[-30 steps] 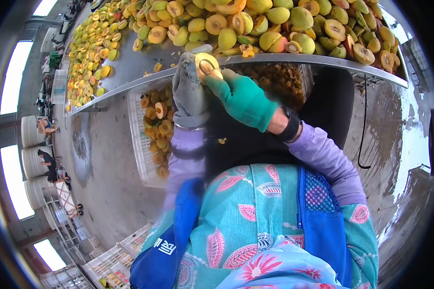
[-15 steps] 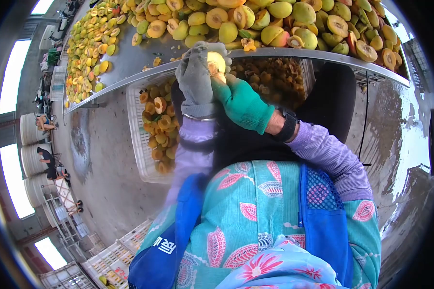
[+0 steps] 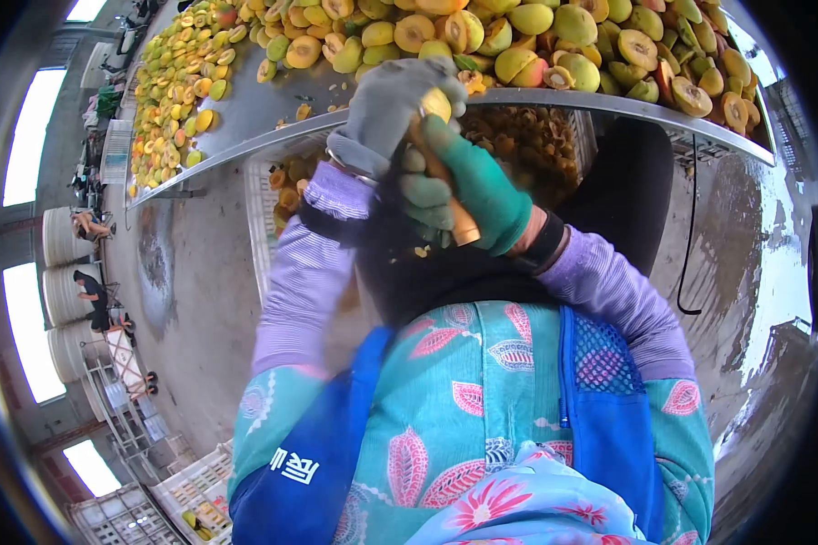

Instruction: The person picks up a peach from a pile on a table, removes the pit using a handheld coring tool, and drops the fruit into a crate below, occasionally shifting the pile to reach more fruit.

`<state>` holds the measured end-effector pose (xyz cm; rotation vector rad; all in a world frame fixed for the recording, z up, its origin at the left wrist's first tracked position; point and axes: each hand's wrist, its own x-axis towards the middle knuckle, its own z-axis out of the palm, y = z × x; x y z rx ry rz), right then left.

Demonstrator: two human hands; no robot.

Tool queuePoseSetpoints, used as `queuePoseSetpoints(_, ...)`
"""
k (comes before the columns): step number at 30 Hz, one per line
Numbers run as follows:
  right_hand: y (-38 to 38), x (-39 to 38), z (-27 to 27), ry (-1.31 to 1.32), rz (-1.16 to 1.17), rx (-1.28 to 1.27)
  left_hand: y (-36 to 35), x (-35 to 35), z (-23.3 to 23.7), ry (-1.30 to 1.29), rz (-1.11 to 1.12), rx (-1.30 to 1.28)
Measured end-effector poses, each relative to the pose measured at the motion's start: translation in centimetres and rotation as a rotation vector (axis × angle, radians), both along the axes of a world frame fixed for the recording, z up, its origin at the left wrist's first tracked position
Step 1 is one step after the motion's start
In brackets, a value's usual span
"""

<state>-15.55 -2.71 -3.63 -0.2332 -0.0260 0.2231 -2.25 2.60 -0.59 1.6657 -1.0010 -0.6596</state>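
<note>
My left hand [image 3: 386,104], in a grey glove, is closed around a yellow peach [image 3: 437,104] just in front of the metal table's edge. Only a small part of the fruit shows between the fingers. My right hand [image 3: 486,186], in a green glove with a grey palm, grips a tool by its wooden handle [image 3: 464,225]. The tool's working end meets the peach and is hidden by the fingers. Small yellow scraps [image 3: 422,251] are visible below my right hand, over my dark trousers.
Halved peaches [image 3: 413,34] are heaped on the metal table [image 3: 273,86]. Beneath it stand a white crate [image 3: 256,227] of peach halves and another holding brownish pieces [image 3: 541,141]. More crates [image 3: 191,490] lie behind at lower left. Two people [image 3: 91,295] are in the left background.
Both hands have moved slightly, my left hand tilting over the peach. The right hand has turned, so the wooden handle now shows below it. Scraps have appeared beneath.
</note>
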Motion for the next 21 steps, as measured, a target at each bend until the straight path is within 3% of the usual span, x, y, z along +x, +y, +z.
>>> queuePoseSetpoints(2,-0.7,0.2,-0.4,-0.038,0.092,0.068,0.1,-1.3,1.0,0.515,0.165,-0.115)
queuePoseSetpoints(3,-0.7,0.2,-0.6,-0.048,0.138,0.111,0.3,-1.9,1.2,0.503,0.244,-0.091)
queuePoseSetpoints(7,0.1,-0.4,0.6,0.099,0.078,-0.261,1.0,-2.3,1.6,0.405,0.264,-0.039)
queuePoseSetpoints(9,0.7,-0.1,-0.1,-0.030,0.145,0.004,1.7,-1.1,1.2,-0.123,0.095,-0.093)
queuePoseSetpoints(12,0.8,0.5,-0.7,-0.191,0.242,0.361,1.4,-1.0,1.4,-0.092,0.117,-0.249)
queuePoseSetpoints(14,0.7,0.7,-0.2,-0.251,0.280,0.453,2.4,-2.9,2.3,0.841,0.401,-0.243)
queuePoseSetpoints(15,0.7,0.7,0.2,-0.271,0.289,0.415,2.9,-2.6,1.4,0.881,0.578,-0.347)
queuePoseSetpoints(16,0.4,-0.1,1.2,-0.187,0.232,0.345,8.0,0.5,-2.8,0.319,0.332,-0.149)
queuePoseSetpoints(18,-1.7,-2.1,3.0,-0.026,0.114,0.191,8.5,-1.6,-0.4,-0.277,0.728,-0.158)
queuePoseSetpoints(19,-2.5,-2.2,2.0,0.094,-0.004,0.140,11.4,2.1,-1.4,-0.553,0.828,0.246)
queuePoseSetpoints(20,-3.3,-1.1,-3.0,0.083,0.040,0.219,14.3,5.8,-2.4,-0.816,0.881,0.671)
queuePoseSetpoints(21,-3.9,-0.6,-5.3,0.254,0.038,0.198,12.8,5.9,-1.3,-0.704,0.841,0.599)
